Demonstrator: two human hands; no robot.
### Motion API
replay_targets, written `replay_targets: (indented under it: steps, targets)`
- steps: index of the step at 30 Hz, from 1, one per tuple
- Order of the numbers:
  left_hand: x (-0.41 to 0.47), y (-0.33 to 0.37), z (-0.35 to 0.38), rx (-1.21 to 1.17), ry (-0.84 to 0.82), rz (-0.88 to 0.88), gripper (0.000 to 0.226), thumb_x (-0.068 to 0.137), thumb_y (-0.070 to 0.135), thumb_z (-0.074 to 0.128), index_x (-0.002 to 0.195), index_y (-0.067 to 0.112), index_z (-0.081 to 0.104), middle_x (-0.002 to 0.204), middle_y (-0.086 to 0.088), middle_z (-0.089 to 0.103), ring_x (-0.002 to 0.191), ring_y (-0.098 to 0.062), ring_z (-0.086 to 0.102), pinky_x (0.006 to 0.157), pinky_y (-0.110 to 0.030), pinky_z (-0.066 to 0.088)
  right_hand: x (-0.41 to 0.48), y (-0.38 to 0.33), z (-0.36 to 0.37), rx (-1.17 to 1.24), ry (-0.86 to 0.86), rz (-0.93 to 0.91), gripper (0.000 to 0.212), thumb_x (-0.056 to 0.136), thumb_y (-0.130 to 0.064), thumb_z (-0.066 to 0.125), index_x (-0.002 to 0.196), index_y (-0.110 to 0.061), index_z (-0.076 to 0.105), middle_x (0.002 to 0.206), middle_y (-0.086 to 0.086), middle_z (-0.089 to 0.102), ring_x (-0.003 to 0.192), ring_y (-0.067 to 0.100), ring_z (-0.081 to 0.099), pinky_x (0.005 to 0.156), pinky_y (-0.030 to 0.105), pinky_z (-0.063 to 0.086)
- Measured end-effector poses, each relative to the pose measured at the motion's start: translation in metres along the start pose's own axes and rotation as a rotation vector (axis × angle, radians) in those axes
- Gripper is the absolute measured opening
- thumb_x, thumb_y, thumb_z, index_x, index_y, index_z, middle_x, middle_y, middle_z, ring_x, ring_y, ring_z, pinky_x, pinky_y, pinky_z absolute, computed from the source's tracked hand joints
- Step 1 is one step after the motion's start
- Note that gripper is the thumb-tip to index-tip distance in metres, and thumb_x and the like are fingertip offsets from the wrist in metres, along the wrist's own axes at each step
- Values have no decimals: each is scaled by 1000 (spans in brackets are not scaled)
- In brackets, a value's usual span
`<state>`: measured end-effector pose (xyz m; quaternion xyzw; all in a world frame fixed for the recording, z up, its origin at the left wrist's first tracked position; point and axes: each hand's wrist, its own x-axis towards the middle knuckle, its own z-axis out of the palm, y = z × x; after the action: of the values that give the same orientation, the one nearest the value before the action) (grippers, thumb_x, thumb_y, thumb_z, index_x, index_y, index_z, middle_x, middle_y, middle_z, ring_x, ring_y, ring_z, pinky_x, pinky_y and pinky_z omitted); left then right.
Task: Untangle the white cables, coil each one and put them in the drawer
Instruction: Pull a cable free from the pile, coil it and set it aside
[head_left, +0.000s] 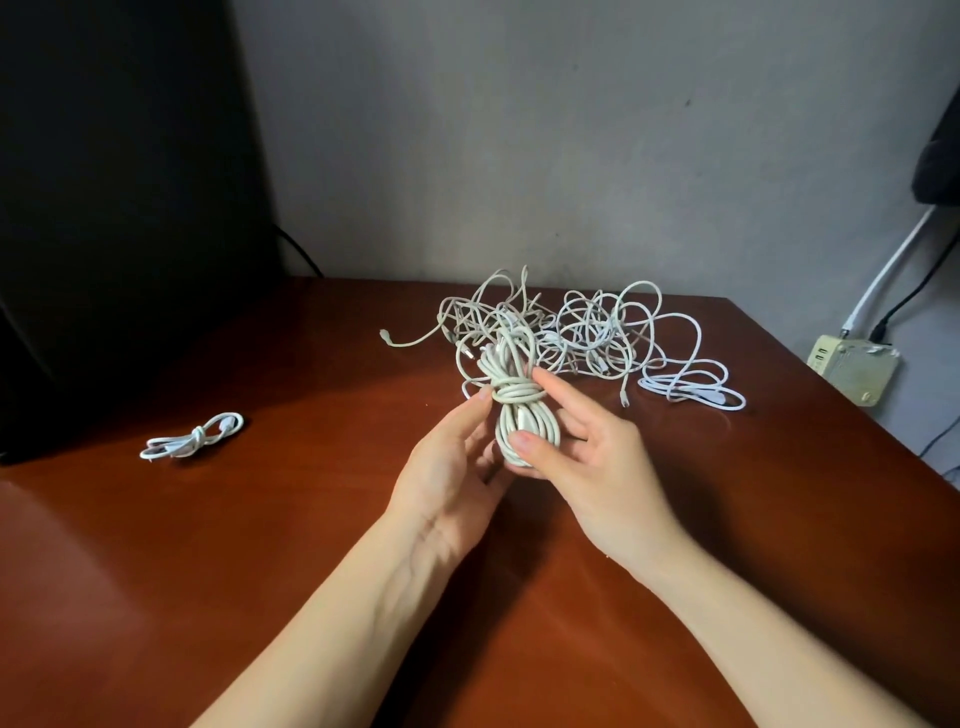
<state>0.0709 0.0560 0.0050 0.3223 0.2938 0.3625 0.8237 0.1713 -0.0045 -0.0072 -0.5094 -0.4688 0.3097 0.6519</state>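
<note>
Both hands are on the coiled cable (519, 410), held up just in front of the tangle (587, 332). The left hand (452, 467) curls its fingers behind it, thumb pressed to the wrapped waist. The right hand (597, 467) pinches it, thumb on the lower loops, forefinger at the wrap. A small tied coil (192, 436) lies on the table (260, 545), well left of the tangle. Right of the tangle sits a pale charger block (852, 369), its markings too small to read.

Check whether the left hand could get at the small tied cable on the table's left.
Probably yes, once freed: the left hand grips the coiled bundle, but nothing lies between it and the small tied cable.
</note>
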Motion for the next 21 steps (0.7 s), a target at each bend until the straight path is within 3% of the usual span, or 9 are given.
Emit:
replay_targets:
  steps: [3,6,8,10,13,17,19,21]
  targets:
    - [-1,-1,2,22,23,17,20,93,21,56,81,15,72,63,5,68,59,-8,61,67,-25,49,0,4,-3,-159,11,-47,58,81,4,69,127,-29,54,102,-7,72,93,10,69,82,33,57]
    - [-1,-4,2,133,38,103,23,93,19,56,81,16,75,67,4,68,57,-7,59,73,-26,47,0,7,-6,-341,52,-116,74,78,-5,72,131,-46,41,92,-5,73,88,15,70,88,45,54]
    - [-1,-5,3,173,59,127,21,94,19,56,86,14,74,71,4,68,58,-6,58,76,-26,48,1,9,-8,-393,67,-125,80,76,-7,73,133,-49,35,90,-9,72,87,13,70,89,45,53]
    - [-2,-5,3,199,57,127,22,94,19,57,83,14,75,73,3,69,60,-6,58,77,-26,48,1,9,-10,-482,61,-137,74,78,-7,73,134,-42,41,93,-14,71,90,5,68,90,36,53]
    - [-1,-4,3,207,42,121,30,95,17,55,72,14,76,68,5,69,60,-5,57,76,-26,47,2,8,-11,-586,47,-166,61,79,-9,74,135,-21,51,101,-8,71,92,5,67,89,30,52]
    - [3,-1,1,205,46,121,38,97,13,50,68,11,74,60,5,66,56,-5,53,72,-24,45,2,10,-7,-601,35,-185,58,80,-10,73,134,-15,53,108,0,70,99,14,67,93,38,51]
    - [6,0,-1,198,41,112,34,98,13,49,73,10,72,60,4,65,59,-6,53,72,-25,44,2,10,-6,-594,45,-192,58,79,-9,75,133,-14,54,107,1,70,98,14,67,92,39,52]
    - [9,1,-3,175,33,92,40,97,13,51,65,9,74,61,2,62,63,-9,50,72,-25,44,2,10,-6,-582,57,-176,60,77,-9,76,133,-14,55,103,0,71,94,14,68,91,38,53]
